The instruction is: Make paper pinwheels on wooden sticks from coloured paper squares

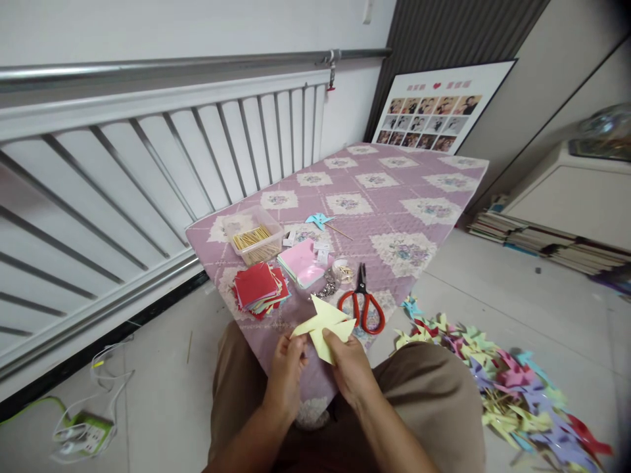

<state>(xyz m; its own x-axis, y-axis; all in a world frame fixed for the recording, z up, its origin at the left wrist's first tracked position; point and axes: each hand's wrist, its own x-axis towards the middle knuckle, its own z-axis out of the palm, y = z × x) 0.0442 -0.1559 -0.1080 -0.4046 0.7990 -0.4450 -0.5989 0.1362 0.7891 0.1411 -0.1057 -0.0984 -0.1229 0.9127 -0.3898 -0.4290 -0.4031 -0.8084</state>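
Between my two hands is a pale yellow paper pinwheel, its blades cut and partly folded. My left hand pinches the tip of its left blade. My right hand grips the lower right part, thumb on top. Just beyond lie red-handled scissors, blades pointing away. A stack of coloured paper squares, red on top, sits to the left. Pink sheets lie behind the pinwheel, beside a small round tub of short wooden pieces and a pile of small metal pins.
A clear plastic box of wooden sticks stands at the table's left. Farther back lies a blue pinwheel on a stick. Many coloured pinwheels heap on the floor at right. A radiator lines the wall; a power strip lies lower left.
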